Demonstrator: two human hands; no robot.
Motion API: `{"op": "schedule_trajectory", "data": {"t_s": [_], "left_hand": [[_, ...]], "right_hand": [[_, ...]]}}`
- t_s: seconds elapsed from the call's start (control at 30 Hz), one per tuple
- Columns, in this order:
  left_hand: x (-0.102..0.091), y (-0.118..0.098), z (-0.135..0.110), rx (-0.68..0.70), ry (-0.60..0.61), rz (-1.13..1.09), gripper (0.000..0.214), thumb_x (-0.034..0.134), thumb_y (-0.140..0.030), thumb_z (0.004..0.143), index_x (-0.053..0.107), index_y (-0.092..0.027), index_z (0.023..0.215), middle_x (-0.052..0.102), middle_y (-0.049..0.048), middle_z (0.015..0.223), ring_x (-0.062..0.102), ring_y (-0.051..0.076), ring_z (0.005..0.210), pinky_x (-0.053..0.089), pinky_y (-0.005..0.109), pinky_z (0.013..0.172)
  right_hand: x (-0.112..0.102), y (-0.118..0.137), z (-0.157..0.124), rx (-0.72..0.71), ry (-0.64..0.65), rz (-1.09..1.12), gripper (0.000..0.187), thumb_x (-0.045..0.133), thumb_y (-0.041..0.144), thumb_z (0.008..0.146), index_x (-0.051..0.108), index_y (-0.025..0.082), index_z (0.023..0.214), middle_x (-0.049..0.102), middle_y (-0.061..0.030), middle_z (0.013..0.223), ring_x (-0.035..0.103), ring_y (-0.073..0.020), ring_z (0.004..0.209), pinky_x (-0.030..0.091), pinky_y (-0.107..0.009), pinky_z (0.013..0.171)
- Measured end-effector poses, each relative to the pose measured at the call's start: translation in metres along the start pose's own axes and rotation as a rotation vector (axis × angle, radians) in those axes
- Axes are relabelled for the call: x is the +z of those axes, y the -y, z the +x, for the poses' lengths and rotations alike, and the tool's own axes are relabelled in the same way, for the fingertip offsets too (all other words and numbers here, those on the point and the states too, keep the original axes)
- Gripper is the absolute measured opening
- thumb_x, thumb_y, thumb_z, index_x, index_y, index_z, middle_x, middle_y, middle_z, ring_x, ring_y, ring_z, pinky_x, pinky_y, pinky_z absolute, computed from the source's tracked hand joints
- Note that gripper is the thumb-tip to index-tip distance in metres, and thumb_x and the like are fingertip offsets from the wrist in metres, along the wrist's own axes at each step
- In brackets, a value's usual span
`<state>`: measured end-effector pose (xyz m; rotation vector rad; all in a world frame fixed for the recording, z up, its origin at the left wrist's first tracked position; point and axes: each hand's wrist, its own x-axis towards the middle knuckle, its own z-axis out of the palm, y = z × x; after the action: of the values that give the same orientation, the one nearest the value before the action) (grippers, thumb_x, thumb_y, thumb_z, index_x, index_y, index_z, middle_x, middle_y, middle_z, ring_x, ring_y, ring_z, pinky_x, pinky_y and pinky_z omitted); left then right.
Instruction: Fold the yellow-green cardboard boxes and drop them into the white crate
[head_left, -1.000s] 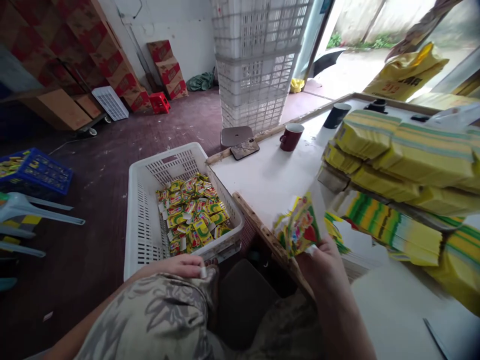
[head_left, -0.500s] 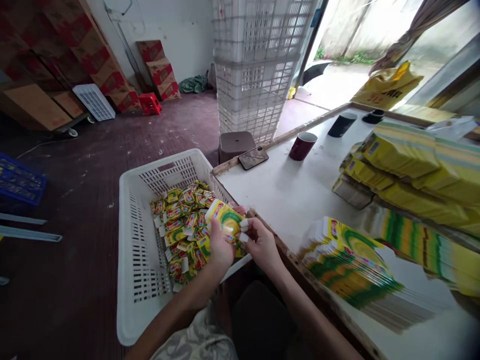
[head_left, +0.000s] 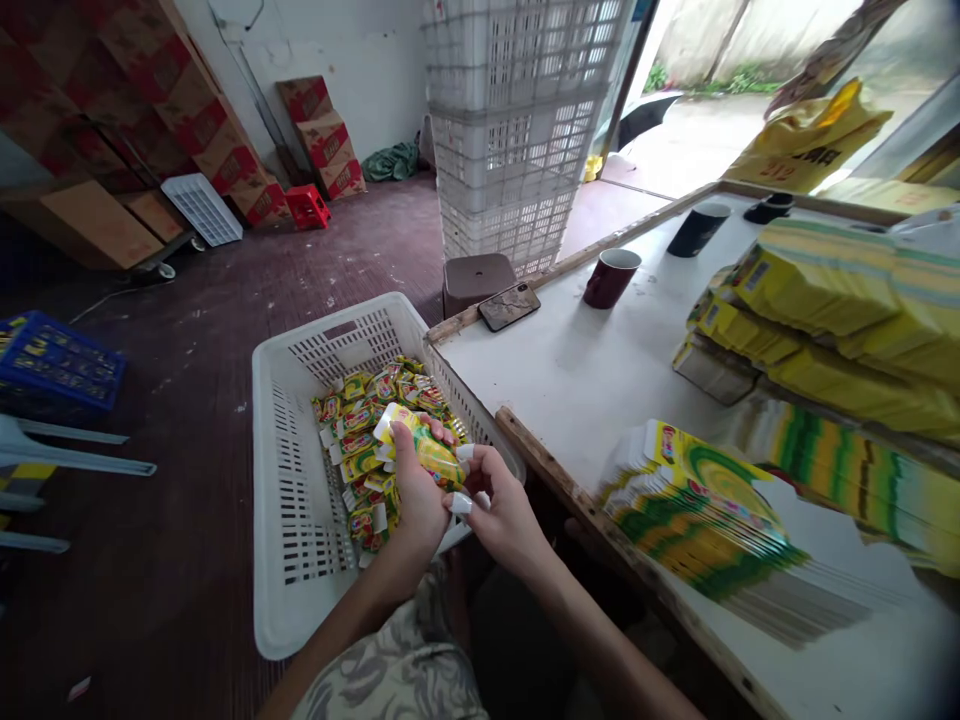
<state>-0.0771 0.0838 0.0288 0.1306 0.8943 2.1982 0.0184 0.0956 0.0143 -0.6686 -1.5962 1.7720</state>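
**A:** ok so what are the hands doing, I can't see from over here

**B:** both are together over the white basket [head_left: 300, 560] on the floor; the left hand [head_left: 416, 495] is wrapped round a little yellow box [head_left: 420, 445], fingers closed across its back; the right hand [head_left: 502, 505] is right up against it, fingertips [head_left: 465, 452] pinching the box's right end; the two hands are touching, pretty much

**A:** white bits on the fingers?

**B:** yeah, white covers on a few tips; tape or finger cots, can't tell which

**A:** and the box is where exactly?

**B:** up in the air, tilted, just above the near right corner of the basket; under it there's a heap of small yellow and red packets [head_left: 360, 440] lying on the basket's floor; the box isn't touching them as far as I can see

**A:** anything on the table?

**B:** the table [head_left: 570, 370] sits just right of the basket; near its front edge there's a fanned stack of flat cartons [head_left: 697, 510], green and yellow; further back a red mug [head_left: 611, 277] and a phone [head_left: 508, 305] lying flat at the corner; a brown stool [head_left: 476, 280] stands on the floor just behind that corner
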Motion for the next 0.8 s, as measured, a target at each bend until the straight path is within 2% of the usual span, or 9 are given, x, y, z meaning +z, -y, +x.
{"op": "schedule_trajectory", "data": {"t_s": [0.17,0.23,0.33,0.47,0.53,0.6,0.67,0.73,0.8], "left_hand": [[-0.007,0.012,-0.008,-0.056,0.110,0.231,0.067,0.058,-0.081,0.063,0.064,-0.021,0.090,0.066,0.0030,0.085,0.064,0.019,0.082,0.053,0.029,0.074],[-0.011,0.012,-0.009,-0.045,0.167,0.328,0.057,0.066,-0.071,0.066,0.065,-0.022,0.093,0.067,0.0024,0.092,0.064,0.018,0.086,0.052,0.026,0.076],[-0.020,0.010,-0.008,-0.022,0.192,0.422,0.033,0.078,-0.041,0.071,0.066,-0.020,0.094,0.068,0.0001,0.089,0.063,0.013,0.078,0.051,0.021,0.072],[-0.032,-0.003,-0.003,-0.011,0.222,0.586,0.024,0.076,-0.034,0.074,0.067,-0.016,0.086,0.068,0.0006,0.075,0.061,0.013,0.066,0.051,0.023,0.065],[-0.035,-0.020,-0.001,0.028,0.225,0.642,0.028,0.075,-0.034,0.074,0.066,-0.016,0.093,0.069,0.0025,0.084,0.063,0.014,0.074,0.051,0.024,0.071],[-0.035,-0.041,0.000,0.123,0.240,0.715,0.046,0.074,-0.035,0.074,0.058,-0.019,0.114,0.066,0.0055,0.110,0.061,0.018,0.099,0.048,0.027,0.089],[-0.036,-0.060,-0.001,0.298,0.308,1.030,0.062,0.071,-0.039,0.074,0.048,-0.021,0.128,0.058,0.0091,0.127,0.053,0.023,0.119,0.040,0.035,0.104],[-0.040,-0.069,-0.004,0.207,0.495,1.316,0.077,0.075,-0.040,0.067,0.042,-0.021,0.134,0.050,0.0121,0.138,0.045,0.029,0.129,0.035,0.045,0.109],[-0.046,-0.064,-0.007,0.090,0.554,1.539,0.090,0.080,-0.040,0.058,0.041,-0.016,0.135,0.047,0.0178,0.141,0.041,0.037,0.132,0.034,0.054,0.109]], "right_hand": [[-0.020,-0.004,0.003,0.025,-0.086,0.060,0.040,0.075,0.027,0.068,0.055,0.022,0.103,0.058,0.0034,0.076,0.055,-0.0141,0.068,0.046,-0.024,0.062],[-0.027,-0.002,0.005,0.010,-0.117,0.078,0.035,0.071,0.033,0.072,0.056,0.020,0.100,0.061,0.0013,0.080,0.058,-0.0155,0.073,0.049,-0.026,0.068],[-0.036,-0.001,0.007,-0.006,-0.135,0.038,0.022,0.063,0.039,0.078,0.056,0.020,0.085,0.062,0.0010,0.074,0.059,-0.0153,0.067,0.050,-0.026,0.063],[-0.045,-0.004,0.005,-0.038,-0.152,-0.073,0.019,0.062,0.035,0.080,0.056,0.019,0.070,0.056,0.0015,0.062,0.055,-0.0153,0.061,0.046,-0.025,0.056],[-0.052,-0.005,0.004,-0.081,-0.176,-0.152,0.011,0.061,0.027,0.079,0.063,0.019,0.073,0.057,-0.0001,0.068,0.054,-0.0160,0.066,0.045,-0.026,0.061],[-0.056,-0.005,0.004,-0.173,-0.179,-0.287,0.012,0.059,0.018,0.080,0.070,0.020,0.079,0.058,-0.0018,0.074,0.053,-0.0168,0.072,0.042,-0.028,0.066],[-0.056,-0.002,0.004,-0.347,-0.142,-0.519,0.022,0.054,0.013,0.084,0.073,0.024,0.085,0.060,-0.0027,0.077,0.052,-0.0174,0.075,0.041,-0.030,0.070],[-0.051,0.000,0.006,-0.564,-0.089,-0.778,0.026,0.051,0.014,0.091,0.072,0.028,0.090,0.063,-0.0018,0.077,0.051,-0.0170,0.075,0.040,-0.032,0.072],[-0.044,0.000,0.007,-0.691,-0.048,-0.859,0.014,0.059,0.023,0.090,0.071,0.029,0.088,0.063,0.0012,0.076,0.053,-0.0156,0.076,0.040,-0.033,0.081]]}}
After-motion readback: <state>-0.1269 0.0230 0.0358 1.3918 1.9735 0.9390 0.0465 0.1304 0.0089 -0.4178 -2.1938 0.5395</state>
